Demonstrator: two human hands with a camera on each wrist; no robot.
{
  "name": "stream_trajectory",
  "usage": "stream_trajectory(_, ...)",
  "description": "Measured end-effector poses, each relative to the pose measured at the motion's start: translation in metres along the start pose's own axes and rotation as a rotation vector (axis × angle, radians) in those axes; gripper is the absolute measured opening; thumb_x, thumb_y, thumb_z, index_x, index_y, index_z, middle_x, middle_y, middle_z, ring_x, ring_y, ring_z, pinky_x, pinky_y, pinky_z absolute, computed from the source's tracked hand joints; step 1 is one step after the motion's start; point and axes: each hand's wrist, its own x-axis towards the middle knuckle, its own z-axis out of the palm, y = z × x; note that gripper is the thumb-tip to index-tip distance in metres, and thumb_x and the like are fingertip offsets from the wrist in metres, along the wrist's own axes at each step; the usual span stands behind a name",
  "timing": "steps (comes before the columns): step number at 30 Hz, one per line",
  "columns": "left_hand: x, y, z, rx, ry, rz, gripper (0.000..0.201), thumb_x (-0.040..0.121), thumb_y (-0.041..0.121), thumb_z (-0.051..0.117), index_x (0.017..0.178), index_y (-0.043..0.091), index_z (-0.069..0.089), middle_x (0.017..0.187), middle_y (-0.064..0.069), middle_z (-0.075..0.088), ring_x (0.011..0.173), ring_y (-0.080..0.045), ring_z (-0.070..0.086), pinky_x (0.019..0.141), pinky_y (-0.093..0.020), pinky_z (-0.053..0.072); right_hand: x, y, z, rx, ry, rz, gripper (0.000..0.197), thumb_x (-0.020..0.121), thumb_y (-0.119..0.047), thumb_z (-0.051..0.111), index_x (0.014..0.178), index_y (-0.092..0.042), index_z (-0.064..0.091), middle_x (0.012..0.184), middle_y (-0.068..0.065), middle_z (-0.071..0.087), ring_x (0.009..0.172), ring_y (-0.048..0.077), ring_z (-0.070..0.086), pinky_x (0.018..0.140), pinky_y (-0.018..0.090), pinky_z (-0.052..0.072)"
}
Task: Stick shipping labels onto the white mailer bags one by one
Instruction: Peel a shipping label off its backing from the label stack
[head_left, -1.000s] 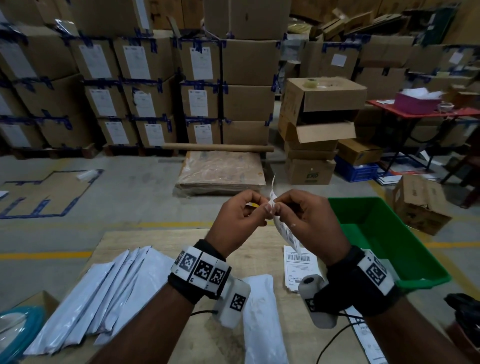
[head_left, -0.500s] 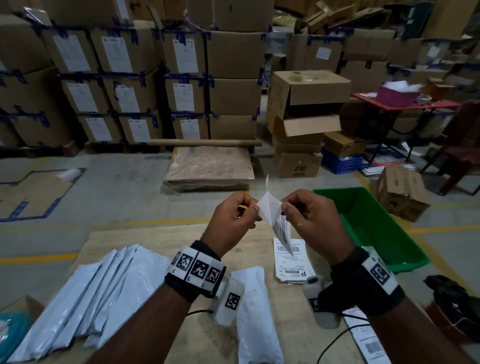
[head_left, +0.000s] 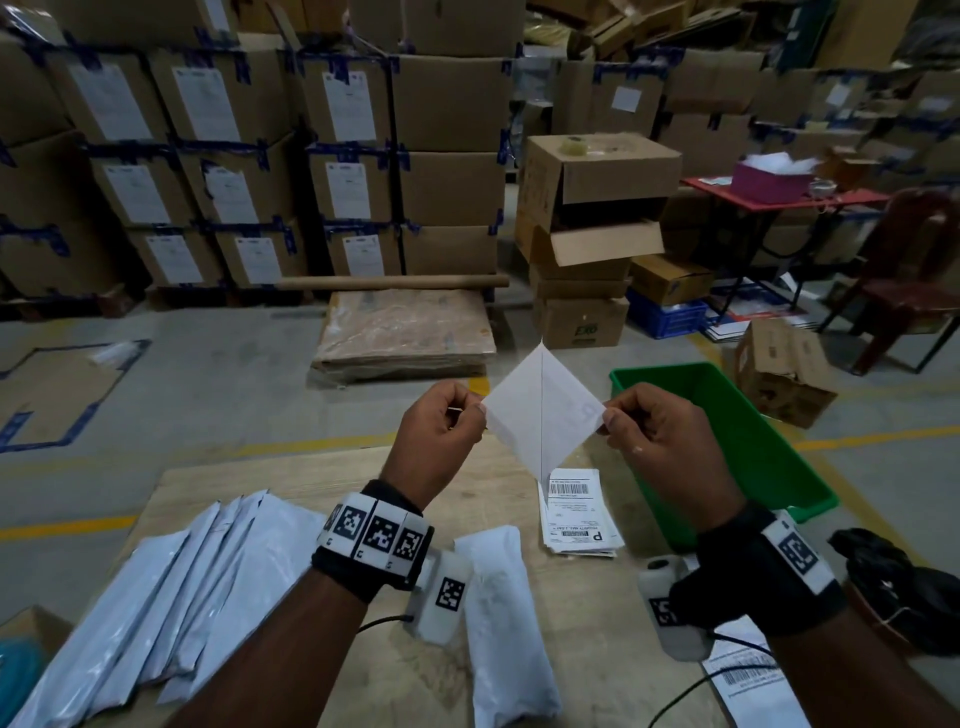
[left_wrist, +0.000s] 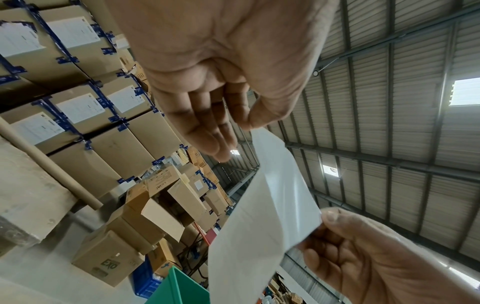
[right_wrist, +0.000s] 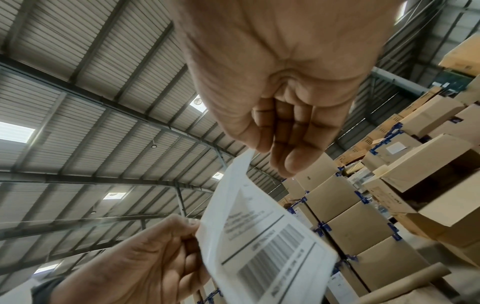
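From the left of my table (head_left: 519, 649): a fan of white mailer bags (head_left: 171, 587) lies flat, overlapping, with one more mailer bag (head_left: 498, 623) set apart lengthwise near the middle, directly below my wrists. None of the bags I can see carries a label.

Above it my left hand (head_left: 441, 431) pinches, thumb against forefinger, the left corner of the shipping label (head_left: 543, 410); the left wrist view shows the other fingers loosely curled behind. My right hand (head_left: 654, 441) pinches the opposite corner the same way. The sheet now hangs open between them as a diamond with a straight vertical line down its middle. A second ago my fingertips were bunched together on a narrow, edge-on strip; half a second ago only a small triangle had opened. I read that as label and backing peeling apart along that line, though I cannot tell which half is which. The right wrist view shows barcode and print on the side facing away from my head camera.

Further right, the stack of labels (head_left: 576, 512) rests on the table just beside the green bin (head_left: 789, 467), which stands at the table's right edge.

With the peel roughly halfway, I judge the next step is to free the label fully and lower it onto the single bag below; the exposed adhesive could fold onto itself if the sheet goes slack.
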Motion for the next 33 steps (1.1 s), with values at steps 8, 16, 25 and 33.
stream_trajectory(8,-0.004,0.003,0.004,-0.142,-0.055,0.020,0.014,0.091,-0.003,0.054,0.080,0.004,0.050,0.089,-0.008,0.067,0.071,-0.006,0.063,0.067,-0.026,0.057,-0.003,0.006,0.003,0.107,-0.014,0.061,0.016,0.085,-0.002,0.061,0.083,-0.018,0.057,0.078,0.005,0.065,0.071,0.027,0.064,0.069,0.052,0.055)
stream_trajectory(16,0.000,0.003,0.011,-0.140,-0.115,0.088,0.025,0.087,-0.003,0.058,0.092,0.020,0.053,0.084,0.005,0.060,0.070,-0.013,0.058,0.067,-0.035,0.053,0.003,-0.003,0.018,0.175,-0.052,0.009,0.027,0.082,0.010,0.053,0.083,-0.015,0.065,0.077,0.005,0.065,0.070,0.025,0.062,0.066,0.048,0.054)
stream_trajectory(25,0.003,-0.006,0.021,-0.028,-0.076,0.046,0.007,0.087,0.010,0.064,0.086,0.017,0.062,0.082,0.001,0.066,0.070,-0.020,0.063,0.070,-0.041,0.056,0.004,-0.009,0.010,0.077,-0.049,-0.018,0.003,0.086,-0.010,0.067,0.085,-0.013,0.068,0.079,-0.002,0.068,0.073,0.010,0.065,0.068,0.025,0.054)
stream_trajectory(33,0.004,-0.024,0.031,0.013,-0.111,-0.044,0.008,0.088,0.012,0.065,0.096,0.011,0.064,0.082,-0.004,0.069,0.069,-0.013,0.067,0.067,-0.031,0.056,-0.001,-0.003,0.003,0.049,0.003,0.025,0.012,0.082,-0.005,0.069,0.088,-0.012,0.060,0.077,-0.002,0.063,0.068,0.009,0.060,0.066,0.028,0.054)
